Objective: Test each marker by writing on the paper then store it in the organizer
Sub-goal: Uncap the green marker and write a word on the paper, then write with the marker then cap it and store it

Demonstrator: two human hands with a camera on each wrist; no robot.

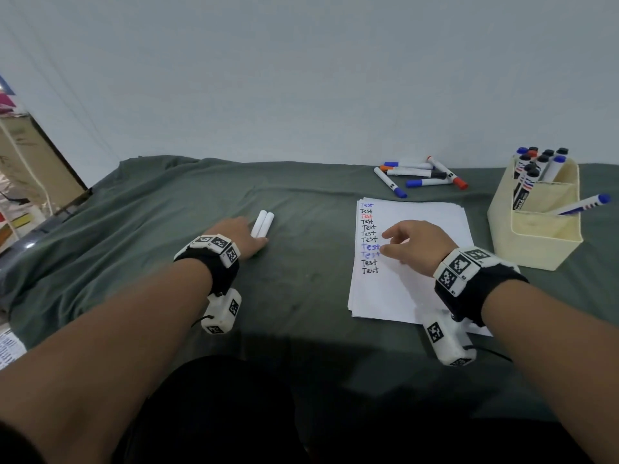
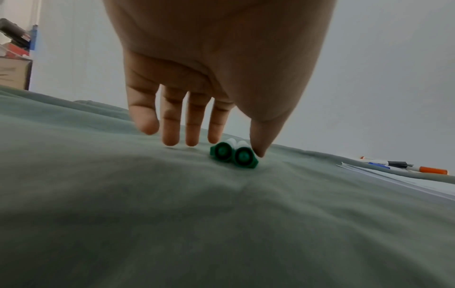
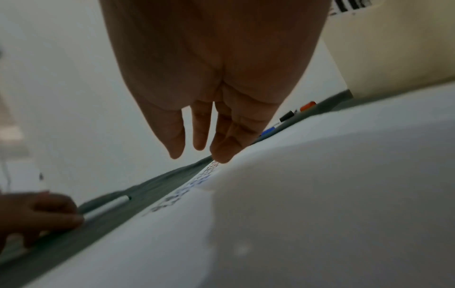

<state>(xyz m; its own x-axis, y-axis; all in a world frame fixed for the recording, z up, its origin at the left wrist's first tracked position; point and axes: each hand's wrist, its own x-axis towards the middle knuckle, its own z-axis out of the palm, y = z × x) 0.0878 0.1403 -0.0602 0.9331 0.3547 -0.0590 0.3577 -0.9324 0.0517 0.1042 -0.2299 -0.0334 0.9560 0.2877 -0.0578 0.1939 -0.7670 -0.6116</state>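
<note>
Both forearms reach in over the green cloth (image 1: 301, 202) covering the tabletop. Left hand (image 1: 239, 237) lies with straight, spread fingers, its thumb tip touching two green-capped markers (image 2: 234, 155) lying side by side; it grips nothing. Right hand (image 1: 418, 244) hovers with relaxed, empty fingers over the paper (image 1: 432, 216), where "Test" is written eleven times in a column in blue, black and red. Toward the far edge, loose markers (image 1: 418, 174) lie in a heap. At the right edge stands the cream organizer (image 1: 536, 236), several markers upright in its back compartment, one blue-capped marker (image 1: 582, 204) leaning in the front.
</note>
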